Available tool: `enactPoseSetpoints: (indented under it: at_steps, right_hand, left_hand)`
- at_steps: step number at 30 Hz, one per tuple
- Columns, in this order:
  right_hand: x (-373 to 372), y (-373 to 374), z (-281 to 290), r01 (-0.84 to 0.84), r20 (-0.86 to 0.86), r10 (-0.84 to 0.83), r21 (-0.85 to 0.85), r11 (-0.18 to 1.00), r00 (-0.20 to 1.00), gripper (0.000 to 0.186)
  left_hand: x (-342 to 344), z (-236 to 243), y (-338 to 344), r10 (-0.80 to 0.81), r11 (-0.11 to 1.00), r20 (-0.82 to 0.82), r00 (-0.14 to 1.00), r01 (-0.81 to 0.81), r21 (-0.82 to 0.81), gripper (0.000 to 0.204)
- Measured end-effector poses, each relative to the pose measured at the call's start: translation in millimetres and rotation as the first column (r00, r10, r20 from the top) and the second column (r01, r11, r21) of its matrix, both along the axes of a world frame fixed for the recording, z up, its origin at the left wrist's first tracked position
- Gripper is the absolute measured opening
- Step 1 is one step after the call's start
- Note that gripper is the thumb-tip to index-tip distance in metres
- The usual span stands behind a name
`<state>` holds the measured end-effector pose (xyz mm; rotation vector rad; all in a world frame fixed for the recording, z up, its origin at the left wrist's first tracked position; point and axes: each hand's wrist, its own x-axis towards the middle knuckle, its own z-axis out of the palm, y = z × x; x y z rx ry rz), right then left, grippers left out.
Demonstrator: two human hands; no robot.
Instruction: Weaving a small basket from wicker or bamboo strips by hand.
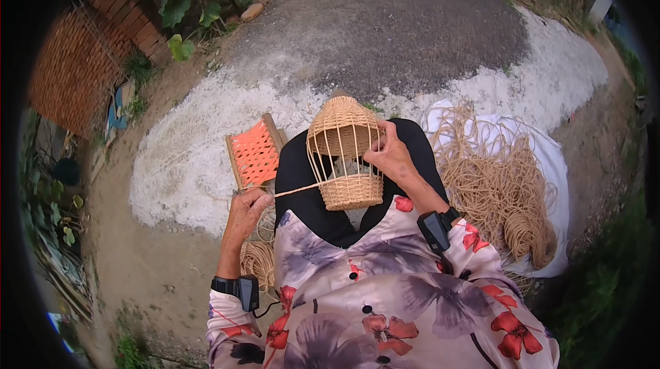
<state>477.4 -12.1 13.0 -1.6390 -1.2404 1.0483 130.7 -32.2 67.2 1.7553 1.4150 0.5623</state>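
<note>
A woven basket (pixel 350 193) of tan cord rests between my knees, with a tightly woven band at its near end and a domed woven part at its far end. Bare upright stakes span the gap between the two. My right hand (pixel 390 156) grips the basket's right side at the stakes, fingers bent around them. Out to the left, my left hand (pixel 249 209) pinches a strand of cord (pixel 295 191) that runs taut to the near woven band. The fingertips inside the basket are partly hidden.
A heap of loose tan cord (pixel 491 176) lies on a white cloth (pixel 558 183) at the right. A small stool with orange webbing (pixel 254 156) stands beyond my left hand. Another cord coil (pixel 258 262) sits by my left forearm. A brick wall (pixel 75 87) rises at far left.
</note>
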Motion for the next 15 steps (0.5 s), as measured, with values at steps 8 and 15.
enactPoseSetpoints:
  at_steps: [8,15]
  right_hand:
    - [-2,-5,9,0.000,0.061,0.001,-0.008,1.000,0.998,0.078]
    - [-1,-8,-1,0.008,0.059,-0.009,0.020,1.000,0.998,0.076]
  left_hand:
    - [-5,-14,2,-0.040,0.999,0.019,0.999,0.039,0.030,0.023]
    - [36,-9,-6,0.238,0.966,0.094,0.967,-0.245,0.078,0.022]
